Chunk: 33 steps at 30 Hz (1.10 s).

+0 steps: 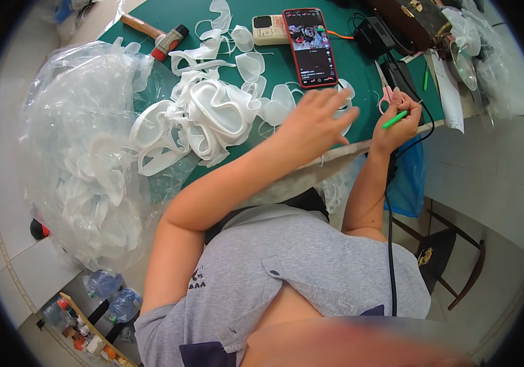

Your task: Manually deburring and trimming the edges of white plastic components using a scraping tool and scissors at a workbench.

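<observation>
My left hand (320,119) reaches over the green table mat with its fingers spread, just below a phone in a red case (312,49). Behind the fingers shows part of a translucent white moulded piece (349,87); I see nothing gripped. My right hand (399,125) is closed around a bright green pen-like tool (394,119), whose working tip I cannot make out. Pink-handled scissors (385,98) lie right beside that hand. Left of my left hand is a heap of white, curvy, mask-shaped soft pieces (213,113), with several loose translucent pieces (251,66) around it.
A large clear bag (90,153) full of translucent pieces bulges at the left. A hammer (161,40) lies at the far left of the mat. A black cable (390,244) hangs past my right arm. Black boxes (373,37) and a brown bag (418,21) stand far right.
</observation>
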### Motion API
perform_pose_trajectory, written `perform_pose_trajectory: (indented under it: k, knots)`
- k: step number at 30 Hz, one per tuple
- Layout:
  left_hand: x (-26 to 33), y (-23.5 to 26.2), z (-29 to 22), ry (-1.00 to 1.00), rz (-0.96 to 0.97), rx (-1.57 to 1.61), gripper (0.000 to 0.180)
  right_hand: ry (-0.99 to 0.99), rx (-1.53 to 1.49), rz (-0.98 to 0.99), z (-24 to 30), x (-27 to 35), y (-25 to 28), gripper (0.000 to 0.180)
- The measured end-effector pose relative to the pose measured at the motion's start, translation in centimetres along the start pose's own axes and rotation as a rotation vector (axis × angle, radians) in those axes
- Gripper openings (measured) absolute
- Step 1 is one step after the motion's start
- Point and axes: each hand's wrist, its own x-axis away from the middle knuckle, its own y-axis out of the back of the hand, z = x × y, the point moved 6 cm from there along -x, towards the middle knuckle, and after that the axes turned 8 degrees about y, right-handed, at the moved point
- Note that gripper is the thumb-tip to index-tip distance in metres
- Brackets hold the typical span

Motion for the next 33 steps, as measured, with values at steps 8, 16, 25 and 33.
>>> perform_pose_trajectory:
  k: [8, 16, 25, 33]
  knots:
    - [0.0, -5.3, 0.8, -0.099, 0.053, -0.334, 0.040, 0.073, 0.030, 0.117, -1.0, 0.1, -0.8, 0.033]
    - [5.3, 1.7, 1.1, -0.064, 0.221, -0.382, 0.033, 0.179, -0.037, 0.268, 2.8, 0.6, -3.3, 0.030]
    - [3.4, 0.8, 5.7, 0.024, 0.324, -0.361, 0.025, 0.158, -0.048, 0.239, 4.0, 0.5, -2.5, 0.025]
    - [-1.9, 10.0, 18.1, 0.187, 0.072, -0.520, 0.029, 0.048, -0.221, 0.379, 2.8, 1.3, -2.8, 0.025]
